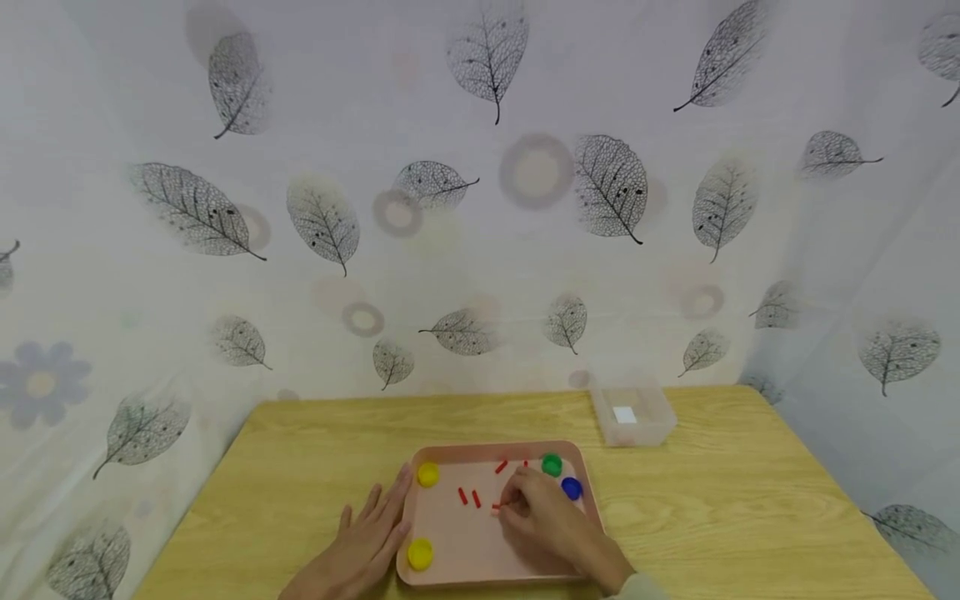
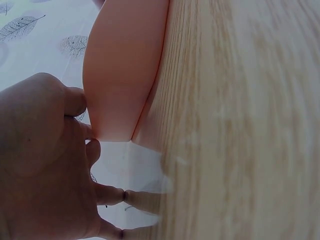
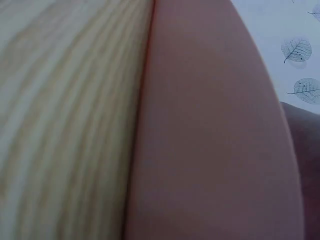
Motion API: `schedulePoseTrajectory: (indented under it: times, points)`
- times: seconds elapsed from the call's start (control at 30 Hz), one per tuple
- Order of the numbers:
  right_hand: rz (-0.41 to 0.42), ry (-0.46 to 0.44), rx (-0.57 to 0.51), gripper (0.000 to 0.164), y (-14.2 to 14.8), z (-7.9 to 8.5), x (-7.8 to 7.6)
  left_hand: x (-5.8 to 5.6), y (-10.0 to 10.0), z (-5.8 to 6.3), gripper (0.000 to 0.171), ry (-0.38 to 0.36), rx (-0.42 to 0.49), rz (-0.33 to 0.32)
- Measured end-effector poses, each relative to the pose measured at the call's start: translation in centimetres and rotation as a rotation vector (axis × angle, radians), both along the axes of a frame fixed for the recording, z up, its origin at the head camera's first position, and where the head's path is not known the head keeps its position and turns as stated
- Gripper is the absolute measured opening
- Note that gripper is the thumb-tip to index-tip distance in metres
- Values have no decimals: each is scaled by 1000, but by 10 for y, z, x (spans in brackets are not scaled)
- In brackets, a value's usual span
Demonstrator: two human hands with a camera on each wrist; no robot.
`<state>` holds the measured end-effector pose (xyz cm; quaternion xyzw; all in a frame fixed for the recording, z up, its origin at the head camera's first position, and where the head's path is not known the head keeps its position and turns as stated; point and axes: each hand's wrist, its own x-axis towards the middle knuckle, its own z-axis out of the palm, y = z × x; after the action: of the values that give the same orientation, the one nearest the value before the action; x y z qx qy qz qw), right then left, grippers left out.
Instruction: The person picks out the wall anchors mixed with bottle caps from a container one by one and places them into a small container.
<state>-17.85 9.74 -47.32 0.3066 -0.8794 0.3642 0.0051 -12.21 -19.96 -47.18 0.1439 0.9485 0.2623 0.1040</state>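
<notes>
A pink tray (image 1: 468, 550) lies on the wooden table, with several short red sticks (image 1: 476, 499) scattered inside it. Over the tray's right half, my right hand (image 1: 547, 515) pinches a short red stick (image 1: 497, 507) between thumb and fingertips, one end poking out to the left. My left hand (image 1: 360, 542) lies at the tray's left side with fingers extended, the fingertips at the rim. In the left wrist view, that hand (image 2: 45, 160) is beside the tray's outer wall (image 2: 125, 75). The right wrist view shows mostly the tray wall (image 3: 210, 125), with the right hand's fingers hidden behind it.
Two yellow round caps (image 1: 428, 475) sit along the tray's left side. A green cap (image 1: 552, 465) and a blue cap (image 1: 572, 488) are at its right, close to my right hand. Behind the tray, a clear plastic box (image 1: 645, 429) stands at the table's back edge, before a leaf-patterned cloth.
</notes>
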Motion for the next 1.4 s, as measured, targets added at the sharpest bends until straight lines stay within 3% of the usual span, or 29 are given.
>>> schedulePoseTrajectory:
  times: [0.3,0.53,0.63,0.77,0.9,1.07,1.4]
  points:
    - [-14,91,-67,13,9,12,-3,0,0,-2,58,4,3,-10]
    - [21,375,-127,20,15,20,-12,0,0,-4,58,-9,-16,-10]
    - [28,361,-140,19,19,28,-14,0,0,-4,58,-11,-29,-14]
    - [13,207,-145,12,26,40,-13,-1,1,-3,59,1,-25,-18]
    - [-16,159,-136,10,33,50,-16,0,1,-3,59,8,-20,-20]
    - [-56,167,-136,16,43,61,-23,1,1,-2,59,-2,-22,-20]
    - [-86,318,-160,17,65,75,-37,1,1,-1,58,10,-22,-12]
